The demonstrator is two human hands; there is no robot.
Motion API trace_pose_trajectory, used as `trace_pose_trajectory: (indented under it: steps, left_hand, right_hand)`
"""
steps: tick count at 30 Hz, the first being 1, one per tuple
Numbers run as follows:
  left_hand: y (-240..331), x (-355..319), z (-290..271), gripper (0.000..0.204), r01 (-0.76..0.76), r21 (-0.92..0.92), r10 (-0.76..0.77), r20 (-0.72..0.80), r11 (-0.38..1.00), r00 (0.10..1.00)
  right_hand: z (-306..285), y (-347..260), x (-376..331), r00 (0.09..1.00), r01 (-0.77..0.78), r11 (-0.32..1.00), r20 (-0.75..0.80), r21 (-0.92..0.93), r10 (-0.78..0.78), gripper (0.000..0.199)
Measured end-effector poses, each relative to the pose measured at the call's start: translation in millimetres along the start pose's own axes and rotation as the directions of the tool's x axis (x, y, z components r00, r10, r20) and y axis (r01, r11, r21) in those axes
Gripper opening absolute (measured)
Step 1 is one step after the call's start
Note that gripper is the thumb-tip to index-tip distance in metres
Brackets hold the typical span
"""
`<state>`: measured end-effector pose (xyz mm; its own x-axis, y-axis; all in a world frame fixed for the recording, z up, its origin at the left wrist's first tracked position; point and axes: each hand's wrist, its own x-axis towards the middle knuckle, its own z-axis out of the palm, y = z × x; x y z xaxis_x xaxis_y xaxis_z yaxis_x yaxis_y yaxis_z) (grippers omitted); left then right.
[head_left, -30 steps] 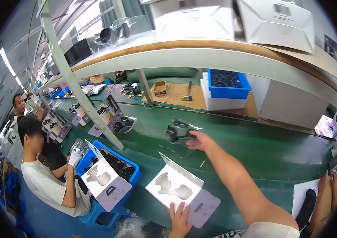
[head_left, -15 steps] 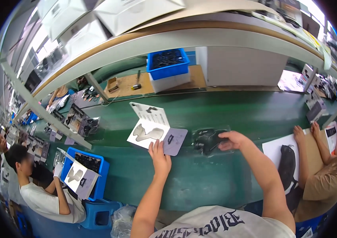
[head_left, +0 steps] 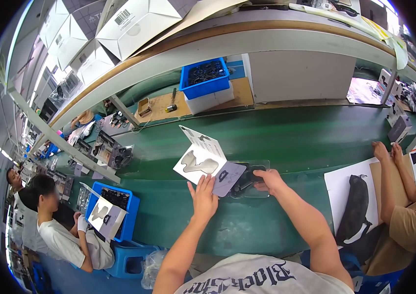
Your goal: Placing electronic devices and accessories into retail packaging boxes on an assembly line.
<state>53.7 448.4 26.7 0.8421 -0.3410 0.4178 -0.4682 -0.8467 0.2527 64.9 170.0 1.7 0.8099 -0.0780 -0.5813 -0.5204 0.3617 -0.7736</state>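
Observation:
My left hand (head_left: 204, 198) grips the near edge of an unfolded printed card box (head_left: 188, 171), fingers on top and thumb at the edge. The box has a white panel with a shaped cutout, a raised white flap and a grey-purple panel. My right hand (head_left: 269, 181) pinches the right side of a clear plastic tray (head_left: 257, 194), its thumb on top. Inside the tray lies a black part (head_left: 243, 181), its kind not clear. The grey-purple panel overlaps the tray's left end and hides some of it.
A green bench (head_left: 286, 137) runs across beneath a white shelf beam. Blue bins of black parts stand at the back (head_left: 205, 88) and left (head_left: 128, 215). At left a seated co-worker (head_left: 65, 235) holds a similar card; another person's arms (head_left: 389, 181) rest at right beside a black pouch-like item (head_left: 354, 206).
The card box has shifted right with my left hand. My right hand has moved left with the tray, and the tray's end now lies beneath the grey-purple panel.

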Motion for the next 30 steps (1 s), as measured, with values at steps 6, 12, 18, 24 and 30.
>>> trace_pose_trajectory:
  steps: [6,12,18,24,30]
  left_hand:
    - [31.1,3.2,-2.2,0.050,-0.116,-0.038,0.112,-0.107,0.992,0.988]
    - [61.7,1.0,6.0,0.043,-0.132,-0.093,0.131,-0.022,0.987,0.991]
    - [84.5,-44.1,-78.1,0.041,-0.182,-0.269,0.158,-0.108,0.946,0.982]
    - [-52.2,-77.9,-82.5,0.045,0.570,0.125,-0.408,-0.577,0.812,0.707]
    - [-80.1,-111.1,-55.6,0.052,0.687,-0.528,-0.609,0.351,0.499,0.712]
  right_hand:
    - [20.4,2.4,-24.0,0.990,0.088,0.994,-0.116,0.063,-0.080,0.033]
    - [26.5,4.6,-40.7,0.975,0.216,0.976,-0.057,0.006,-0.216,0.029]
    - [-33.7,3.2,-78.5,0.952,0.201,0.967,0.201,0.157,-0.231,0.032]
    - [-45.2,35.1,-85.5,0.972,0.215,0.971,0.123,-0.106,-0.202,0.030]
    - [0.0,42.9,-82.5,0.970,0.214,0.973,0.135,-0.086,-0.201,0.027]
